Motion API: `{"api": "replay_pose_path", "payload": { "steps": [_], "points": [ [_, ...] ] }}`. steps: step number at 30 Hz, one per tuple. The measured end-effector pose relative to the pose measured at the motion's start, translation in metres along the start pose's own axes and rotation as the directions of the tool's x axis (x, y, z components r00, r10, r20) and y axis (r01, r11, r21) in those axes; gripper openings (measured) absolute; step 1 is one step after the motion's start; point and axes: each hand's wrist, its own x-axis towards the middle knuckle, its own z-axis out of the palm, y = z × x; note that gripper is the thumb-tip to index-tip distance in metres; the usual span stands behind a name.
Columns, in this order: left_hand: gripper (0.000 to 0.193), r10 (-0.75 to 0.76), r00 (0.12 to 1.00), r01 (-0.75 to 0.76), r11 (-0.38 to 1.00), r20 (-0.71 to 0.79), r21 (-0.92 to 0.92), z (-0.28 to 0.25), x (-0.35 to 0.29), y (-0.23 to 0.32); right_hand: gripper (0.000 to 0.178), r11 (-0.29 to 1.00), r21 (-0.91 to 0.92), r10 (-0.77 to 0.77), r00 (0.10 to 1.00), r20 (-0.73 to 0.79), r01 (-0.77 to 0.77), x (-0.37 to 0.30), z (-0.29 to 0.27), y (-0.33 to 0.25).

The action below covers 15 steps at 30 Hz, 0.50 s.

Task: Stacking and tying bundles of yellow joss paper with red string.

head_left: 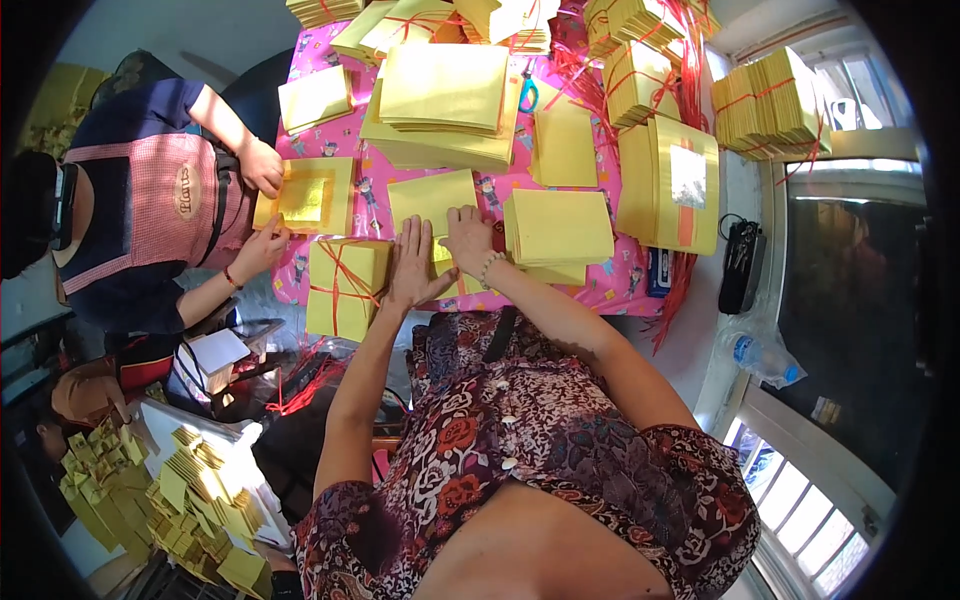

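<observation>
In front of me a yellow paper sheet (435,196) lies on the pink table, a gold foil patch showing partly between my hands. My left hand (410,268) presses flat on its left side, fingers stretched out and thumb apart. At the sheet's right side my right hand (468,240) bears down with fingers bent on the paper; the fingertips are partly hidden. Left of my left hand stands a yellow paper bundle (345,285) tied with red string. Close to my right wrist sits a stack of yellow paper (558,228).
A co-worker's hands (262,170) at the left work on a yellow sheet with a gold square (303,198). Beyond are a tall paper stack (445,90), blue-handled scissors (528,92) and red-tied bundles (640,80). A bottle (765,358) lies on the right ledge.
</observation>
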Motion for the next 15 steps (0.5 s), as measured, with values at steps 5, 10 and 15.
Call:
{"api": "replay_pose_path", "payload": {
  "steps": [5, 10, 15],
  "points": [
    [0.078, -0.029, 0.996, 0.022, 0.996, -0.079, -0.091, -0.007, 0.003, 0.001, 0.041, 0.971, -0.221, -0.116, 0.988, -0.099, 0.091, 0.01, 0.009, 0.002],
    [0.045, -0.142, 0.907, 0.124, 0.99, -0.396, -0.07, -0.008, 0.003, 0.038, 0.039, 0.861, -0.455, -0.294, 0.952, -0.085, 0.225, 0.006, 0.008, 0.001],
    [0.022, -0.702, 0.695, 0.14, 0.346, -0.156, -0.928, 0.025, 0.018, 0.014, 0.019, 0.882, -0.403, -0.309, 0.946, -0.102, 0.244, 0.007, -0.003, 0.0]
  ]
}}
